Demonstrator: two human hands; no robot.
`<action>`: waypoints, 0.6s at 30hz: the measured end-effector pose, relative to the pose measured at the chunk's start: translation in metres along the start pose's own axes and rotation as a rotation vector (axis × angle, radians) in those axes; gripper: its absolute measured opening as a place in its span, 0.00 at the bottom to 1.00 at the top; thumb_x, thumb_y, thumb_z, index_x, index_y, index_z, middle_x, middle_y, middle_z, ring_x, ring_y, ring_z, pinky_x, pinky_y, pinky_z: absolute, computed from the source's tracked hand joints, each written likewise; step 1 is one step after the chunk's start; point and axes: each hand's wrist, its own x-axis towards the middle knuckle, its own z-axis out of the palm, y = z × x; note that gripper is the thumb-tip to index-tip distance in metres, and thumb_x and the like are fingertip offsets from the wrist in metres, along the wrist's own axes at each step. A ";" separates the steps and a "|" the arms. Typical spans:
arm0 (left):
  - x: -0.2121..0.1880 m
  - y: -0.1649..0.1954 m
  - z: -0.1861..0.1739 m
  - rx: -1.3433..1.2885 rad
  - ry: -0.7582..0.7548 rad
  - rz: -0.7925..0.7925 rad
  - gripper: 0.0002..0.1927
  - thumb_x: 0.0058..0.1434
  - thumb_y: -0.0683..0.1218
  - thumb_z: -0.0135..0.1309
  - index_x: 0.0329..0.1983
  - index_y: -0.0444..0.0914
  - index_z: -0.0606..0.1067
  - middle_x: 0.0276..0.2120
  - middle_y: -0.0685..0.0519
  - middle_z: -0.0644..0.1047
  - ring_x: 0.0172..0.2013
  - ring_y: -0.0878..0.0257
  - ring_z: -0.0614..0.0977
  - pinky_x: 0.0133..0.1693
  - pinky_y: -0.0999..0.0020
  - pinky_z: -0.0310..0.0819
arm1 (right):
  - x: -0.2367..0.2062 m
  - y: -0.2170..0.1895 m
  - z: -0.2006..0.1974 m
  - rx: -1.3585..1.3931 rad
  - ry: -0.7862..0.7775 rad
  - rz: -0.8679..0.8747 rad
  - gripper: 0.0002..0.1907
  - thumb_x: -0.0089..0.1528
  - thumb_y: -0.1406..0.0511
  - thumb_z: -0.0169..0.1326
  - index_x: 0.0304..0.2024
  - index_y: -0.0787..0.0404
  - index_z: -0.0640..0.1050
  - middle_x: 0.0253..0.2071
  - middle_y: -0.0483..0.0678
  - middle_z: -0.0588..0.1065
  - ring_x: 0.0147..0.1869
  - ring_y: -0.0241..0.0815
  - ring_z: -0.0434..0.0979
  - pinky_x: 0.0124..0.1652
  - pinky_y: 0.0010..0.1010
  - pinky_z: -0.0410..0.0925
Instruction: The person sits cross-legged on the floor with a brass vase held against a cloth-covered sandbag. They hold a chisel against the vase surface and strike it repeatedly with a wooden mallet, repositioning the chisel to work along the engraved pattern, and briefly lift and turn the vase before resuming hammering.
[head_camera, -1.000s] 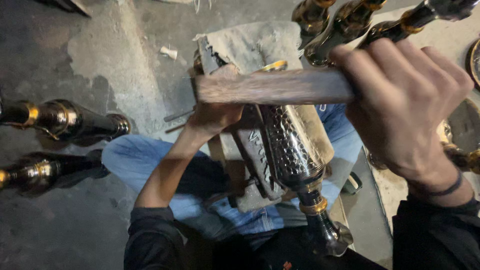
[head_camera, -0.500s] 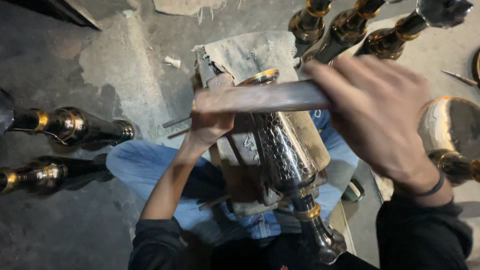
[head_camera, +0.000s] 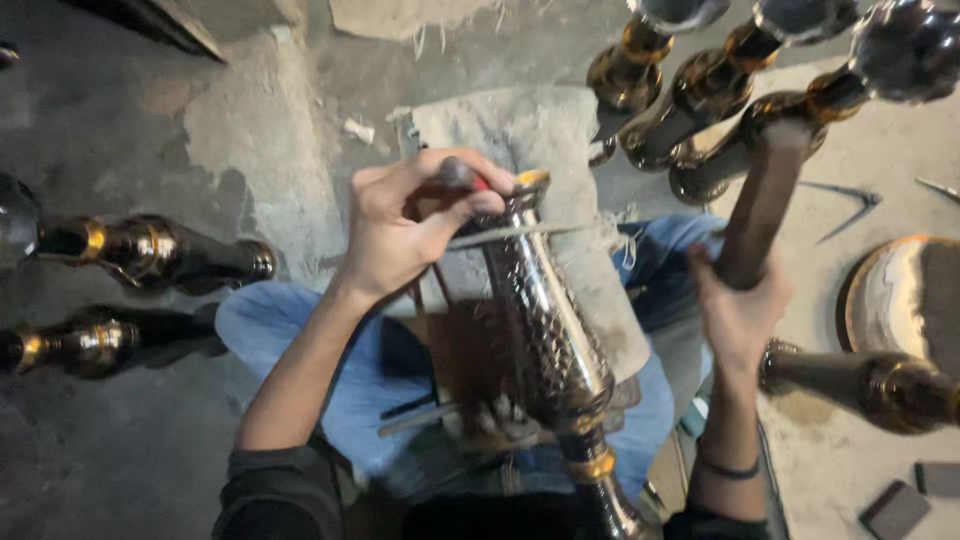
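While the hammered metal vase (head_camera: 545, 330) lies lengthwise across the person's lap, its mouth rests against a grey cloth pad (head_camera: 520, 135) and its narrow banded foot points toward the person's body. The left hand (head_camera: 405, 225) is positioned at the mouth end of the vase, with fingers curled and pinching a thin metal chisel (head_camera: 510, 235) that lies crosswise on the vase's textured surface. A dark, red-tipped object shows under the thumb; its kind cannot be determined. The right hand (head_camera: 738, 305), to the right of the vase and apart from it, is wrapped closed around a wooden mallet handle (head_camera: 760, 205) held raised and tilted. Beyond the vase's mouth, three dark vases with brass bands (head_camera: 700, 95) lie together. Left of the vase, two similar dark vases (head_camera: 150, 255) lie on the concrete floor. Right of the vase, another dark vessel (head_camera: 865, 380) lies near a round metal bowl (head_camera: 895, 295).
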 end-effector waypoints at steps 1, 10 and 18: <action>0.009 0.004 0.006 -0.028 -0.038 -0.046 0.13 0.69 0.36 0.61 0.56 0.34 0.75 0.45 0.48 0.84 0.45 0.64 0.87 0.49 0.72 0.86 | 0.000 0.011 0.000 -0.041 -0.011 -0.037 0.14 0.63 0.66 0.68 0.45 0.65 0.77 0.32 0.41 0.73 0.34 0.31 0.70 0.35 0.26 0.65; 0.088 0.010 0.037 0.204 -0.372 -0.067 0.21 0.66 0.37 0.57 0.63 0.33 0.73 0.44 0.46 0.84 0.45 0.61 0.89 0.48 0.67 0.84 | 0.026 0.032 -0.006 -0.168 -0.072 -0.208 0.18 0.62 0.65 0.68 0.48 0.67 0.75 0.32 0.44 0.73 0.34 0.33 0.69 0.37 0.27 0.66; 0.114 0.015 0.061 0.475 -0.525 0.013 0.20 0.59 0.37 0.59 0.56 0.34 0.75 0.37 0.40 0.82 0.36 0.48 0.86 0.35 0.55 0.80 | 0.054 -0.006 0.001 0.041 -0.187 -0.333 0.16 0.69 0.69 0.66 0.54 0.68 0.75 0.38 0.43 0.75 0.41 0.33 0.73 0.44 0.27 0.68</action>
